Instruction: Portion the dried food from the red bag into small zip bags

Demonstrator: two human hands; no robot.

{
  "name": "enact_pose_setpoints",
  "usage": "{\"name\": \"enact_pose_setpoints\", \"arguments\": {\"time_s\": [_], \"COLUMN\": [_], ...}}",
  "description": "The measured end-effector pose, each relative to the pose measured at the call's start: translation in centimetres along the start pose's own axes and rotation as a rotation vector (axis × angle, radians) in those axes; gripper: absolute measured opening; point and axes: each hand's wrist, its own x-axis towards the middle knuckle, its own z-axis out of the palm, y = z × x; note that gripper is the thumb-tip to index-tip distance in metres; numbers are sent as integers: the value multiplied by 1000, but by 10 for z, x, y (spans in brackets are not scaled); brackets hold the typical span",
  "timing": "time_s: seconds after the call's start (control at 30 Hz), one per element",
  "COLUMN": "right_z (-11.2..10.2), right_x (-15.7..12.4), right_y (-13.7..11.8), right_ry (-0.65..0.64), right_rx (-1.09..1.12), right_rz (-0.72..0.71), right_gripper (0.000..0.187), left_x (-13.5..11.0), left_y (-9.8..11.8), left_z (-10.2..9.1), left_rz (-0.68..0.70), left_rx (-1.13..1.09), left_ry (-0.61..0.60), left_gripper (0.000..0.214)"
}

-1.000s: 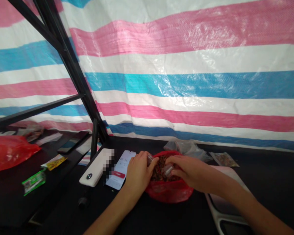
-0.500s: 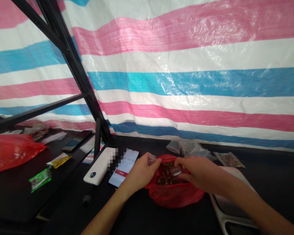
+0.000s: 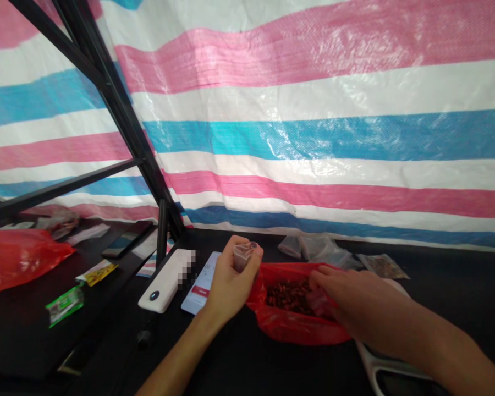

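Observation:
My left hand (image 3: 237, 275) is closed on a small clear plastic bag (image 3: 244, 254), its mouth upward, just left of the red plastic bag (image 3: 301, 330). The red bag lies open on the black table, with many small brown dried pieces (image 3: 286, 296) inside. My right hand (image 3: 338, 291) reaches into its right side, fingers curled low at the pieces. What those fingers grip is hidden; a blurred pinkish patch shows beneath them.
A white power bank-like device (image 3: 167, 280) and a lit phone (image 3: 198, 289) lie left. Behind are clear empty bags (image 3: 317, 250) and a filled clear packet (image 3: 383, 266). A pale scale-like device (image 3: 396, 368) sits under my right forearm. Green (image 3: 65, 305) and yellow (image 3: 99, 272) packets lie further left.
My left hand has drawn back left and turned upright with the clear bag. My right hand has moved right within the red bag; the shiny metal piece it held is out of sight.

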Motion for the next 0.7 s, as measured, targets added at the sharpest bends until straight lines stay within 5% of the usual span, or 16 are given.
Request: {"name": "enact_pose_setpoints", "arguments": {"time_s": [0.17, 0.33, 0.53, 0.7], "right_z": [0, 0, 12, 20], "right_x": [2, 12, 22, 31], "right_y": [-1, -7, -12, -16], "right_ry": [-34, -130, -124, -103], "right_rx": [-33, -58, -47, -2], "right_rz": [44, 54, 10, -47], "right_gripper": [38, 54, 47, 38], "left_x": [-4, -8, -12, -11], "left_y": [-7, -16, -24, -29], "left_z": [4, 8, 15, 19], "left_rz": [18, 111, -100, -118], "left_rx": [296, 488, 359, 189], "left_ry": [-236, -348, -470, -384], "left_gripper": [23, 21, 26, 25]}}
